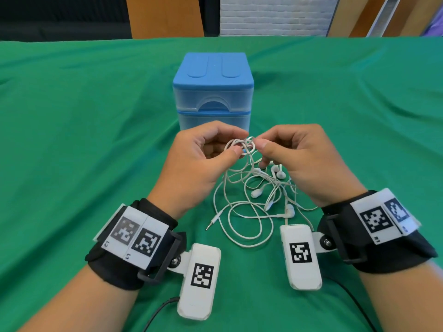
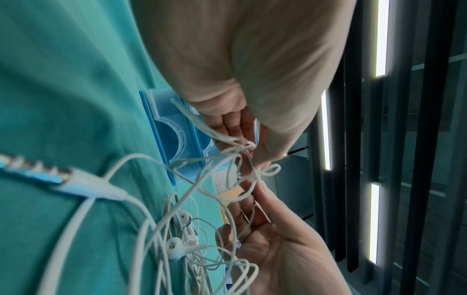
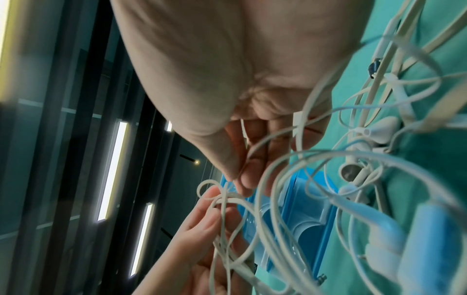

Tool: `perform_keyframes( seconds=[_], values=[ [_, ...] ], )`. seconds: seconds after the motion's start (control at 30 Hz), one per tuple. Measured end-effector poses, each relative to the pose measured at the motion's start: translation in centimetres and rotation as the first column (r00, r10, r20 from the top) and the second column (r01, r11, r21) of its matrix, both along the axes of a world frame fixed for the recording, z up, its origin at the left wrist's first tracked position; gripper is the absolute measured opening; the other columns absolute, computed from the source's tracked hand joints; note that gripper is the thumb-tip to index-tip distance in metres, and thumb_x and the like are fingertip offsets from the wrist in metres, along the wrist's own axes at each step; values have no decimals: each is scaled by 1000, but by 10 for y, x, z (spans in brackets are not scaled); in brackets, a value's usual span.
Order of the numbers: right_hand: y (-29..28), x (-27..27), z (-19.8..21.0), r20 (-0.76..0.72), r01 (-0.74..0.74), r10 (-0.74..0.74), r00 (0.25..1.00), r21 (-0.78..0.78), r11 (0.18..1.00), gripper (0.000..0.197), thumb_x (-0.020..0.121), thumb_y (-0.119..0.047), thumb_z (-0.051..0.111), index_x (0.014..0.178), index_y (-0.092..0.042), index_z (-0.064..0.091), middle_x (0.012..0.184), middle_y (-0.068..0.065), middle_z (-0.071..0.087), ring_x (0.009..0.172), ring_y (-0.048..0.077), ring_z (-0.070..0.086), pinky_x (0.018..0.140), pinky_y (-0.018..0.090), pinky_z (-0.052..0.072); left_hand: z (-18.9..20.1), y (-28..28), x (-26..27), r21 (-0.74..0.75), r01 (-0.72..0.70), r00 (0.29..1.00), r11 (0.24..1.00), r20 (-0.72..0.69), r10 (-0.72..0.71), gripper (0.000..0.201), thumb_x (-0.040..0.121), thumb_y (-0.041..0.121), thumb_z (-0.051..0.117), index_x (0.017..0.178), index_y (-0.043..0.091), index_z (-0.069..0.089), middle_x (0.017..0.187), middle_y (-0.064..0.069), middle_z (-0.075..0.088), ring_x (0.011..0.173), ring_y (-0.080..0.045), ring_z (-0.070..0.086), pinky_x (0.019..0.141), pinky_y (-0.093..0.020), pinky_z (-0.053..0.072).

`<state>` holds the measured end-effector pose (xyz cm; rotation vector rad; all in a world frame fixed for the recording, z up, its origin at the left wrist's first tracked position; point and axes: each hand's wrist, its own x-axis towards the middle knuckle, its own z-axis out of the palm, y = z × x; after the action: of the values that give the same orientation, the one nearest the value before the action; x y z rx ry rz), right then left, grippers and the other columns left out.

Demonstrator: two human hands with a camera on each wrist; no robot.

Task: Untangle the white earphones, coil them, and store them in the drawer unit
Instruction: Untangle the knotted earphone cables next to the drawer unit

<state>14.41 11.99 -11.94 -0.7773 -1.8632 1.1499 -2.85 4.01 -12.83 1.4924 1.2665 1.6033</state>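
Note:
White earphones [image 1: 249,192] hang in a tangle between my two hands, raised above the green cloth. My left hand [image 1: 211,149] pinches the knot [image 1: 244,146] at the top from the left. My right hand [image 1: 285,144] pinches the same knot from the right. Loose loops, several earbuds [image 1: 256,193] and the jack plug [image 1: 212,222] trail down onto the cloth below. In the left wrist view the knot [image 2: 248,159] sits between both hands' fingertips. The right wrist view shows it [image 3: 222,196] too. The blue drawer unit [image 1: 213,92] stands just behind the hands, with its drawers closed.
A green cloth [image 1: 84,140] covers the whole table. Wooden panels and a white brick wall lie beyond the far edge. Black cables [image 1: 155,312] run from the wrist cameras off the near edge.

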Motion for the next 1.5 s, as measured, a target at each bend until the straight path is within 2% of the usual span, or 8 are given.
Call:
perform_keyframes(
  seconds=[0.23, 0.4, 0.6, 0.77, 1.0, 1.07, 1.27, 1.5],
  values=[
    [-7, -3, 3, -69, -136, 132, 989, -56, 989, 17, 89, -1, 70, 105, -1, 71, 84, 13, 74, 78, 18, 66, 81, 32, 54, -1, 1, -2, 9, 4, 999, 1000, -35, -4, 15, 88, -2, 72, 100, 7, 70, 96, -8, 76, 84, -16, 70, 83, -34, 59],
    [-6, -5, 2, -78, -66, 64, 995, -26, 997, 11, 84, 8, 70, 91, 0, 71, 87, 27, 70, 75, 21, 62, 78, 41, 52, -1, 2, -2, -46, 36, 999, 998, 17, -35, 26, 88, -2, 71, 110, 9, 62, 86, -5, 71, 77, -15, 64, 75, -25, 53],
    [3, -1, 0, -133, 95, -103, 986, -59, 994, 17, 74, 8, 68, 80, -9, 69, 70, 15, 66, 62, 23, 59, 67, 36, 50, -2, 2, -2, -102, 141, 980, 985, 155, -124, 32, 93, -3, 63, 119, 13, 55, 83, 0, 66, 80, -14, 56, 78, -23, 47],
    [6, 2, -1, -92, 170, -175, 980, -66, 983, 22, 79, 8, 66, 90, -10, 66, 70, 13, 64, 61, 20, 58, 55, 14, 41, -2, 2, -3, -93, 166, 960, 982, 243, -140, 31, 94, -4, 60, 120, 13, 54, 79, 2, 62, 72, -7, 56, 71, -17, 46],
    [0, 5, 6, -19, 48, -46, 999, 126, 991, 28, 76, -16, 74, 100, -26, 66, 102, 1, 68, 101, 14, 62, 97, 43, 49, -5, 3, -5, -92, 79, 984, 993, 167, -63, 20, 90, 4, 70, 106, 12, 61, 85, -8, 65, 77, -13, 59, 76, -24, 48],
    [-5, 5, 9, 27, -6, 2, 1000, 143, 990, 26, 77, -24, 75, 101, -31, 68, 108, -6, 70, 110, 14, 60, 93, 51, 50, -5, 3, -5, -86, 84, 985, 993, 156, -70, 17, 88, 7, 71, 102, 12, 63, 87, -9, 67, 79, -14, 60, 76, -25, 49],
    [-6, 1, 7, 43, -135, 130, 991, 129, 982, 26, 80, -6, 80, 104, -10, 71, 85, -8, 66, 85, 7, 62, 73, 14, 45, -5, 4, -3, -71, 85, 987, 994, 145, -74, 14, 88, 1, 70, 99, 7, 63, 90, -5, 72, 79, -9, 65, 76, -21, 50],
    [-7, 0, 5, 15, -160, 160, 987, 92, 983, 17, 82, 4, 75, 97, -2, 68, 83, 15, 67, 75, 9, 59, 67, 15, 45, -5, 2, -1, -92, 109, 988, 990, 124, -97, 16, 89, -1, 69, 103, 6, 64, 96, -7, 75, 85, -14, 68, 80, -25, 53]
  ],
)
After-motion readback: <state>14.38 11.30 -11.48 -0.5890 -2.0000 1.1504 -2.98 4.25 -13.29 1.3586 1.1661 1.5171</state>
